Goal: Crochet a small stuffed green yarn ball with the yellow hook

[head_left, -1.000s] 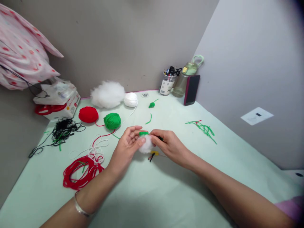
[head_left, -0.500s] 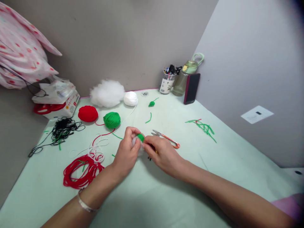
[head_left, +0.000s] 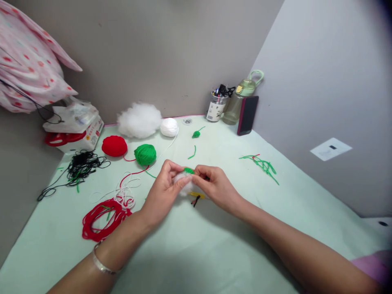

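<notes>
Between my two hands is a small green crocheted piece (head_left: 189, 170) with white stuffing (head_left: 183, 187) bunched at its near side. My left hand (head_left: 167, 185) is closed on the piece, thumb pressed over the stuffing. My right hand (head_left: 216, 183) pinches the right edge of the green piece with thumb and fingertips. Under the hands lies a slim yellow item (head_left: 197, 195) with a small dark bit (head_left: 195, 201) beside it; their kinds are not clear. The orange-handled thread snips are hidden behind my right hand.
Left of my hands lie a green yarn ball (head_left: 145, 155), a red yarn ball (head_left: 114, 146), a red yarn coil (head_left: 98, 222) and tangled black yarn (head_left: 84, 165). Behind are fluffy stuffing (head_left: 139, 120) and a white yarn ball (head_left: 169, 127). A phone (head_left: 248, 115) leans by a bottle (head_left: 234, 108).
My right hand has moved slightly right and up, now covering the snips. More stuffing shows below the green piece, which both hands have shifted right. The yellow item shows more fully.
</notes>
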The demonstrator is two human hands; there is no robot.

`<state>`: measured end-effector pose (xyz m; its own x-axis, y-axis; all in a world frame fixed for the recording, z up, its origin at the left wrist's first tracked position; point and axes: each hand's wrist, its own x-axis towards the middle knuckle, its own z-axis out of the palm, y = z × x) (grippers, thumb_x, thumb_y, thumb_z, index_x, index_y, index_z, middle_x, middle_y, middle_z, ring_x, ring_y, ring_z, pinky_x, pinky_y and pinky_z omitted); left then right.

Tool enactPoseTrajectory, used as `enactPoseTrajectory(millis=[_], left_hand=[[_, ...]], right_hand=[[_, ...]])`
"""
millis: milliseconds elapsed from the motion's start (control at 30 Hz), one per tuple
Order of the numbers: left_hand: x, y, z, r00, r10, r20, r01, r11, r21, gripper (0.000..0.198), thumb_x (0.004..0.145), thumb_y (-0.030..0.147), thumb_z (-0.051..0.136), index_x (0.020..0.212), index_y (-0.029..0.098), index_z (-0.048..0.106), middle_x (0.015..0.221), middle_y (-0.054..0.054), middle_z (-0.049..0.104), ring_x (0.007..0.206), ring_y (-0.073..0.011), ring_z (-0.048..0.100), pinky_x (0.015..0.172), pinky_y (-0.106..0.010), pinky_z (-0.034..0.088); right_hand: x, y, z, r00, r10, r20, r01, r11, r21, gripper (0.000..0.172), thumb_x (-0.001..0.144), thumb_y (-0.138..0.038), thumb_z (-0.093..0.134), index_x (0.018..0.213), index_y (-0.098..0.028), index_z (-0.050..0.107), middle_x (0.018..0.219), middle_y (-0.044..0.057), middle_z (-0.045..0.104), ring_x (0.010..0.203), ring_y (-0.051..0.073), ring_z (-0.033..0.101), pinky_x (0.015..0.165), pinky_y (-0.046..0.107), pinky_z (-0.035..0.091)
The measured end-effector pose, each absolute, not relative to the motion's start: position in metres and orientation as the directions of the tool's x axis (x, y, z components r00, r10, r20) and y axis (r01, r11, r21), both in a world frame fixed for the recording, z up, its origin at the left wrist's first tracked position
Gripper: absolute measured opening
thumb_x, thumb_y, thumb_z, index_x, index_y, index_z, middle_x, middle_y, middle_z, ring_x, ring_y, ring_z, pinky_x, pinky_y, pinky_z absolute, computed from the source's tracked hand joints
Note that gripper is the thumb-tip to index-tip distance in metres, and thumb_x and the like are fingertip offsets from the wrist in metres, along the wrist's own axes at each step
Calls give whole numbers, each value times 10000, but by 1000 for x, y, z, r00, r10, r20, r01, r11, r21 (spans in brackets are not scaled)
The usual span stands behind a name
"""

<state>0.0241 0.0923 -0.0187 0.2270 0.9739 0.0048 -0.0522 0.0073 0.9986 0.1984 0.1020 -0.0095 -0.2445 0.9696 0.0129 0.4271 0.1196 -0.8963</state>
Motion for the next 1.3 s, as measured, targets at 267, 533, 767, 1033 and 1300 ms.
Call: enactPoseTrajectory(millis=[267, 533, 767, 1033, 1300], left_hand=[[25, 94, -31, 52, 997, 51, 66, -54, 996, 190, 832, 218, 688, 902, 237, 512, 848, 30, 573, 805, -173, 563, 740, -302, 434], [26, 90, -22, 161, 987, 11, 9, -13, 1000, 144, 900, 303, 616, 915, 225, 495, 816, 23, 589, 729, -151, 567, 659, -284, 444], [25, 91, -20, 254, 967, 3, -50, 10, 999, 288, 888, 383, 697, 965, 237, 461, 818, 35, 604, 711, -135, 584, 647, -270, 464], [24, 97, -29, 113, 993, 27, 54, -33, 998, 201, 831, 266, 693, 854, 228, 497, 823, 30, 577, 799, -163, 540, 754, -306, 418], [24, 94, -23, 193, 980, -41, 25, 37, 999, 158, 872, 291, 615, 845, 233, 470, 713, 64, 540, 655, -133, 489, 644, -281, 391]], right_hand=[[189, 82, -1, -396, 917, 48, 525, 269, -808, 227, 883, -207, 536, 721, -232, 379, 615, -75, 365, 574, 109, 337, 580, 260, 263], [187, 90, -11, -258, 965, 48, 528, 183, -829, 349, 890, -296, 563, 620, -225, 353, 559, -69, 356, 538, 95, 296, 531, 262, 219], [202, 102, -1, -321, 947, -17, 380, 113, -918, 360, 928, -405, 551, 645, -215, 435, 626, -55, 376, 604, 113, 338, 560, 264, 274], [193, 84, 7, -431, 902, 33, 522, 279, -806, 242, 888, -196, 518, 697, -224, 371, 612, -70, 381, 574, 101, 341, 591, 261, 283], [188, 90, -10, -275, 959, 66, 568, 217, -794, 288, 827, -210, 541, 610, -216, 352, 540, -73, 355, 530, 86, 301, 537, 262, 209]])
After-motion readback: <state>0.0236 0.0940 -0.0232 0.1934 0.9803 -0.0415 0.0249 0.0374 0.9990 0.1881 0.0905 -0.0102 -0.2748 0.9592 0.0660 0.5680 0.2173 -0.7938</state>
